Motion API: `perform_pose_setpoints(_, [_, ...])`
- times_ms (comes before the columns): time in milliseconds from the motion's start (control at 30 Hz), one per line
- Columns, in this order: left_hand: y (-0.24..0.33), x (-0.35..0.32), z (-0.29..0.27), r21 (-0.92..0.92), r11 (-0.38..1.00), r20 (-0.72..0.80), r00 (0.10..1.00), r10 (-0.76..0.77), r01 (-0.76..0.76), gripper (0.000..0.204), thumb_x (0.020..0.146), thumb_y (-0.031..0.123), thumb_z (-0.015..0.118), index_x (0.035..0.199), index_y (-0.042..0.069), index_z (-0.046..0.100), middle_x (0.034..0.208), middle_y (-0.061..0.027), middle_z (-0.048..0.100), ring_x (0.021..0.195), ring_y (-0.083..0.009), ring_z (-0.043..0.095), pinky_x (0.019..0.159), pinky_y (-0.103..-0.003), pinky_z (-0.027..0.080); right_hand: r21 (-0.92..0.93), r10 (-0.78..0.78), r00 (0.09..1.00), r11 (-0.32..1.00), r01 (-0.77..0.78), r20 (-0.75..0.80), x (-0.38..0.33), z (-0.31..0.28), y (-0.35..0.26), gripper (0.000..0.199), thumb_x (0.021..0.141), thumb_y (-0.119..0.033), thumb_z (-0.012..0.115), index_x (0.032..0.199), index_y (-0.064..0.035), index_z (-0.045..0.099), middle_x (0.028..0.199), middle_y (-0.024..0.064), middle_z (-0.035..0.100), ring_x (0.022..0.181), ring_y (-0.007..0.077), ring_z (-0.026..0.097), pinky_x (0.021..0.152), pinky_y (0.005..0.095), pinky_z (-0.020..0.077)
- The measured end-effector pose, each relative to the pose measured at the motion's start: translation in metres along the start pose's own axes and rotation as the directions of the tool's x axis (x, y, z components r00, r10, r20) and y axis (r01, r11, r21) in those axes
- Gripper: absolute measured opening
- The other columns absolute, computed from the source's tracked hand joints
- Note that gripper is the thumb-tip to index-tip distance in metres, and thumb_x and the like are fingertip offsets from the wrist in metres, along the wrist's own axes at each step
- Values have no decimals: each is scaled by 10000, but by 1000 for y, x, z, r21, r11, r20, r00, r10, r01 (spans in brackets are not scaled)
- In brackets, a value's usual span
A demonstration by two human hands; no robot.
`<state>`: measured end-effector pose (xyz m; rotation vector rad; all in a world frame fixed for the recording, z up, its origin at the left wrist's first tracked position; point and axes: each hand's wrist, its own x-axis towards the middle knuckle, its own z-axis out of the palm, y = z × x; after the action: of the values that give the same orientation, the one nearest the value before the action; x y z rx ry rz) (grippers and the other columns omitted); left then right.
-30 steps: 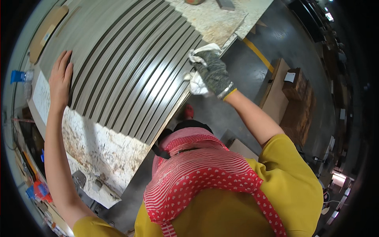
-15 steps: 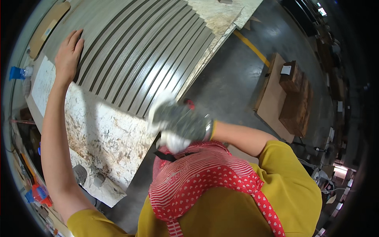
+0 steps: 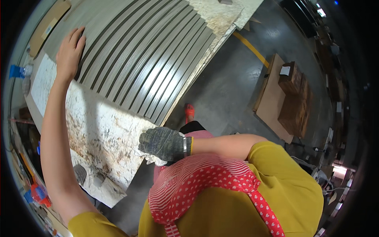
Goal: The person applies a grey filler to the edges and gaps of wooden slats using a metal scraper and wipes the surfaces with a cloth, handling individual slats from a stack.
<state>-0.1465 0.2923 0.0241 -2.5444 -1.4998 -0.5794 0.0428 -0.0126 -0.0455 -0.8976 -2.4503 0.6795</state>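
— The grey ribbed panels (image 3: 146,59): where are they found, and what is changed from a moment ago?

— They are laid side by side across the stained white worktop (image 3: 98,138), filling its far half. Since the earlier pictures the gloved right hand (image 3: 164,143) has been drawn away from the panels' far right edge and brought down to the near edge of the worktop, close to the red dotted apron (image 3: 197,185). The bare left hand (image 3: 70,51) is kept where it was, on the left end of the panels.

— How are the fingers set?

— The left fingers (image 3: 77,35) are spread flat and pressed on the ribbed surface; nothing is gripped. The right fingers are curled inside the dark speckled glove, and a crumpled white cloth (image 3: 152,158) is seen beneath them, seemingly held in the curl.

— And the panels relative to the right hand?

— They are well apart from it, up and to the left; only bare worktop is met at the glove.

— Anything else about?

— Brown boxes on cardboard (image 3: 294,100) are stacked on the grey floor (image 3: 233,83) to the right.
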Motion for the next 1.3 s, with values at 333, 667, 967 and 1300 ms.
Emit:
perform_pose_setpoints(333, [17, 6, -6, -95, 995, 24, 999, -35, 37, 435, 959, 412, 417, 1335, 213, 509, 1398, -57, 471, 1271, -261, 456, 1051, -384, 348, -124, 278, 661, 862, -492, -697, -31, -45, 67, 447, 866, -344, 620, 1203, -69, 518, 861, 147, 619, 704, 248, 598, 635, 410, 506])
perform_pose_setpoints(667, [2, 3, -1, -50, 998, 1, 999, 37, -37, 437, 949, 409, 427, 1331, 210, 505, 1373, -64, 493, 1248, -285, 466, 1020, -382, 372, 53, 167, 902, 986, -159, -397, -29, -38, 29, 369, 847, -254, 581, 1175, -87, 559, 1236, 128, 542, 1097, 273, 555, 936, 404, 449])
perform_pose_setpoints(967, [20, 0, -24, -158, 987, 35, 999, 14, -9, 486, 902, 404, 452, 1223, 59, 569, 1283, -184, 524, 1212, -355, 454, 1021, -422, 357, -33, 81, 937, 995, -98, -341, 17, -13, -5, 303, 848, -266, 591, 1110, -113, 596, 1094, 96, 572, 1027, 270, 560, 883, 415, 469])
perform_pose_setpoints(1300, [15, 15, -24, -398, 915, 201, 967, 157, -65, 607, 852, 426, 525, 1302, 19, 499, 1299, -229, 502, 1228, -361, 454, 1049, -388, 344, 161, 19, 997, 987, -7, -75, 144, 42, -85, 300, 766, -184, 551, 1020, -32, 597, 734, 102, 579, 644, 295, 563, 586, 402, 462])
